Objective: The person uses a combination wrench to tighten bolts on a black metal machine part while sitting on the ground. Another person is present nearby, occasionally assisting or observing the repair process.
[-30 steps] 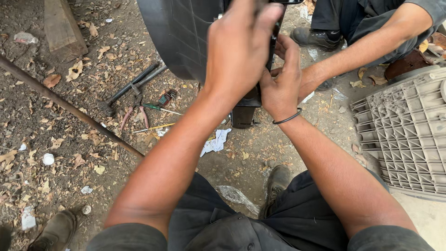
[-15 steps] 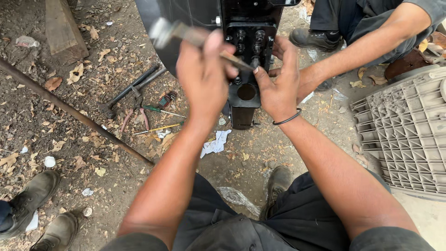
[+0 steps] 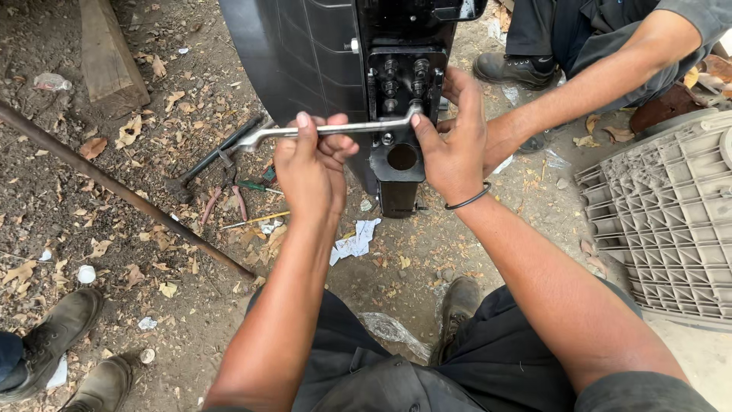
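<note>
My left hand [image 3: 311, 164] grips the shaft of a long silver wrench [image 3: 263, 134] held level. The wrench's right end sits on a bolt of a black metal bracket [image 3: 402, 114] fixed to a large dark body panel [image 3: 297, 53]. My right hand [image 3: 451, 145] steadies that wrench end against the bracket, thumb on the tool; a black band circles its wrist. The bracket has several bolts and a round hole below them. Another person's hand [image 3: 457, 84] reaches in from the upper right and touches the bracket's far side.
On the dirt lie a hammer [image 3: 210, 158], pliers [image 3: 225, 200], a screwdriver [image 3: 255, 185], a long rusty rod [image 3: 122, 191], a wooden plank [image 3: 107, 49] and scrap paper [image 3: 354, 243]. A grey plastic grille [image 3: 663, 221] lies at right. A bystander's boots [image 3: 53, 336] stand at bottom left.
My left hand came down from the top of the panel with the wrench, swinging it from tilted to level and onto the bracket's bolt. My right hand stayed at the bracket.
</note>
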